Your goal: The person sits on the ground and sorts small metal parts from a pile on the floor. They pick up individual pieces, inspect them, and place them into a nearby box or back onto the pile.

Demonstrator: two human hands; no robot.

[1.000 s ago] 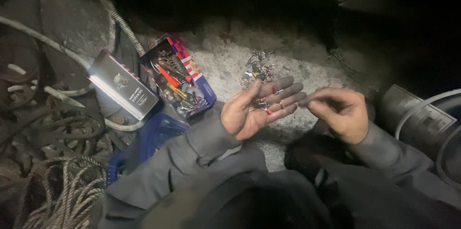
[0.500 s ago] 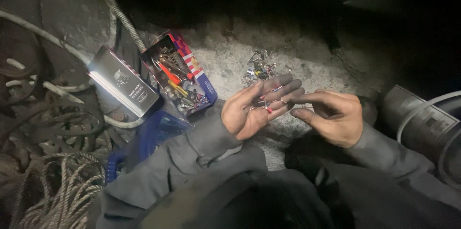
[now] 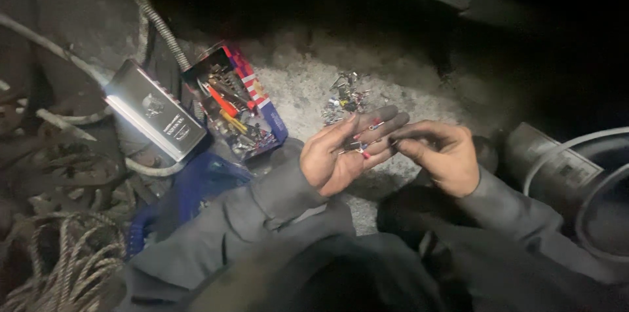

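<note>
Now the left hand (image 3: pixel 337 158) lies palm up, flat and spread wide, and on its fingers rest a few small metal crimp terminals with red and blue plastic sleeves (image 3: pixel 359 147). They are tiny, bright at the metal end and coloured at the collar; one red-sleeved piece sits farther out near the fingertips. Their long axes seem to run roughly across the fingers, pointing up and to the right, though they are too small to tell more exactly. The hand cups nothing; the pieces simply lie on it.

The right hand (image 3: pixel 440 158) is just beside the left fingertips, its fingers drawn together into a narrow pinch. Whether it holds a terminal between them cannot be told.

On the pale gritty ground beyond the hands lies a loose heap of more such terminals (image 3: pixel 345 97). To the left stands an open cardboard box with a red-and-white striped edge, full of small tools and parts (image 3: pixel 234 110), and beside it a shiny silver rectangular case (image 3: pixel 157 115) catching the light. A coil of pale rope (image 3: pixel 59 266) lies at the lower left.

Compared with half a second ago, the right hand has pulled slightly back from the left palm; a second ago it was farther right.
</note>
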